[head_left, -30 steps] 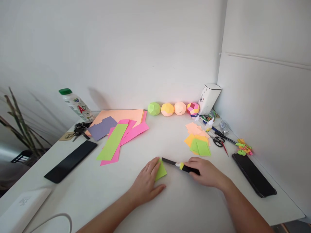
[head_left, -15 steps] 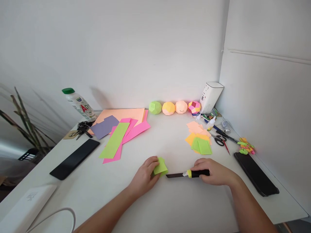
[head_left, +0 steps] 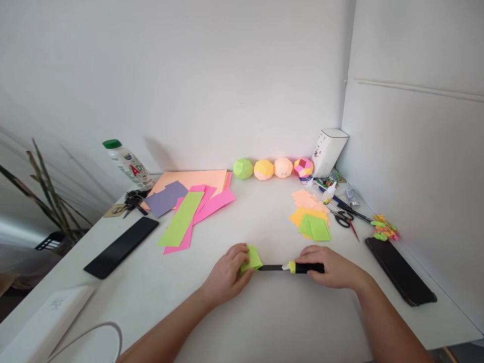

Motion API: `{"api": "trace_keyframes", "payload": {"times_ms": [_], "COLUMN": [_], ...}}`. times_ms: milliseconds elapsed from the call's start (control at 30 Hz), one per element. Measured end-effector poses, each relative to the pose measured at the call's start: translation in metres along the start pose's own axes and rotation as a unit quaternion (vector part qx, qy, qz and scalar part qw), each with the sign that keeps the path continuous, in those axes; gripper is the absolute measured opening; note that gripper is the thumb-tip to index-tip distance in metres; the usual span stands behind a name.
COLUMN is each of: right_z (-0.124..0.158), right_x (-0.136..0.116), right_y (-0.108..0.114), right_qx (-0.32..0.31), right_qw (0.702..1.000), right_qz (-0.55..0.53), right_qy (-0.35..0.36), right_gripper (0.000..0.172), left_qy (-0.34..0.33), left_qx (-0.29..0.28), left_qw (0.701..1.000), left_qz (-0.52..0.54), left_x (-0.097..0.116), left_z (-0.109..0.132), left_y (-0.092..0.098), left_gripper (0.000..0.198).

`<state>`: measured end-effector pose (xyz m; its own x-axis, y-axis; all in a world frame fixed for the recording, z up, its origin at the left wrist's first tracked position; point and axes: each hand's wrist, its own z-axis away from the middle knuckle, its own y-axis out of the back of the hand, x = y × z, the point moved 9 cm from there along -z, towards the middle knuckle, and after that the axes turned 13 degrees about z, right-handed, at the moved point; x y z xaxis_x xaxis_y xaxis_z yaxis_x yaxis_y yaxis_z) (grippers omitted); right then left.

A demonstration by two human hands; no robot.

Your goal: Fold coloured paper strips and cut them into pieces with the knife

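Observation:
Just in front of me, my left hand (head_left: 229,269) is closed on a folded piece of lime-green paper (head_left: 251,257), its fingers hiding the paper's left side. My right hand (head_left: 328,265) grips a utility knife (head_left: 309,267) by its black and yellow handle. The long dark blade (head_left: 272,268) points left, and its tip reaches the lower right edge of the green paper; whether it is inside the fold I cannot tell. Beyond my right hand lie green paper squares (head_left: 316,228) on yellow and peach ones (head_left: 305,199).
Four-sided strips and sheets, including a green paper strip (head_left: 182,217), lie left. Several paper polyhedra (head_left: 263,170) line the wall. Scissors (head_left: 343,219), a glue bottle (head_left: 329,192) and a black phone case (head_left: 401,270) are right. A black phone (head_left: 121,247) and bottle (head_left: 130,166) stand left.
My right hand has brought the knife slightly up and left, so the blade's tip now meets the green paper. The left hand keeps its hold; the view has shifted slightly.

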<state>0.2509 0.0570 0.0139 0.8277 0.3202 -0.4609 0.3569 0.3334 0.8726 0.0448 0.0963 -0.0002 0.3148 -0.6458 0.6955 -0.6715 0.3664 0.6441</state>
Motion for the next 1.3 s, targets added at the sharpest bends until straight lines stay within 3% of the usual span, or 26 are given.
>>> {"api": "trace_keyframes", "payload": {"times_ms": [433,867,1067,1300], "right_z": [-0.001,0.002,0.005,0.007], "right_x": [0.001,0.012,0.011,0.008], "right_y": [0.001,-0.001,0.004,0.006], "right_qx": [0.018,0.009,0.022,0.038], "right_qw": [1.0,1.0,1.0,0.999], "right_qz": [0.003,-0.005,-0.008,-0.01], "right_qy": [-0.01,-0.008,-0.005,0.015], "right_gripper": [0.048,0.048,0.048,0.049], "left_qy": [0.062,0.062,0.015,-0.044], "left_qx": [-0.049,-0.035,-0.017,0.042], "left_qw": [0.996,0.996,0.997,0.996], "left_qz": [0.042,0.054,0.071,0.066], "left_x": [-0.011,-0.016,-0.01,0.0], "left_z": [0.001,0.003,0.002,0.0], "left_y": [-0.001,0.0,0.0,0.015], "left_gripper": [0.016,0.02,0.019,0.016]}}
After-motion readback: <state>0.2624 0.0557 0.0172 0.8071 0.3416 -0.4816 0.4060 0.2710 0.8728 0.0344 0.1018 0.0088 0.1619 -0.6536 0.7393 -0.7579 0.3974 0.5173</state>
